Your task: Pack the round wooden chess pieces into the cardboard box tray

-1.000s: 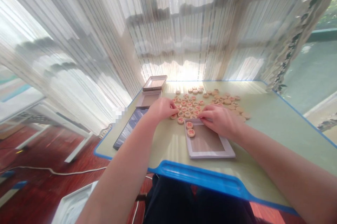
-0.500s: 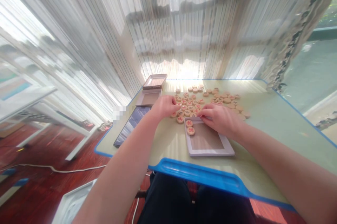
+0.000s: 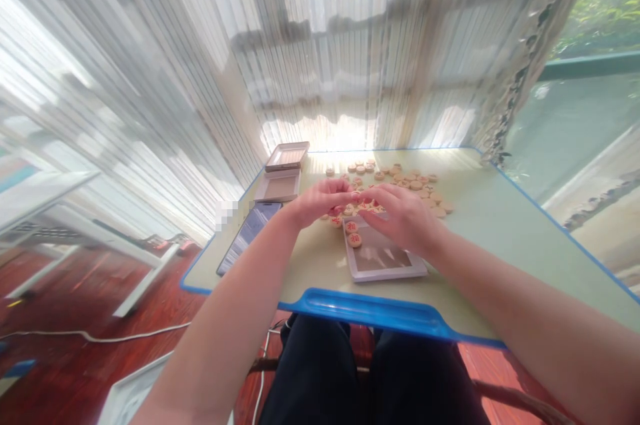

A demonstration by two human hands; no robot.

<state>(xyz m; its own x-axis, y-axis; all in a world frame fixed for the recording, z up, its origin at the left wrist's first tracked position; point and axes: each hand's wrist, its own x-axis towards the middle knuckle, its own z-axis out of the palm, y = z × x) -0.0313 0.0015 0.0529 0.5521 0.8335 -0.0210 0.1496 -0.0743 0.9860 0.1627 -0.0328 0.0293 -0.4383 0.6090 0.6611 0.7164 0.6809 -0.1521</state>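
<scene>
My left hand [image 3: 327, 201] is closed over the pile of Chinese chess pieces, its fingertips pinching what looks like a round piece with a red mark. My right hand [image 3: 400, 210] reaches in from the other side. Its fingertips meet those of my left hand, while its thumb stays apart below. Under the right hand lies a shallow open box [image 3: 385, 273] with a pale rim and brown bottom. Two wooden Chinese chess pieces [image 3: 354, 240] with the same red character lie along its left side. My hands hide part of the pile.
More loose pieces [image 3: 414, 184] spread across the pale green table [image 3: 490, 225], several without visible marks. At the left are a phone or tablet [image 3: 250, 237], another shallow box [image 3: 278, 186] and a box part [image 3: 287, 156] behind it. A blue trough [image 3: 370, 312] lines the near edge.
My left hand has lifted from the pile and moved right. My right hand has shifted left, so the fingertips now meet. The two pieces in the box stay put; the view has moved slightly.
</scene>
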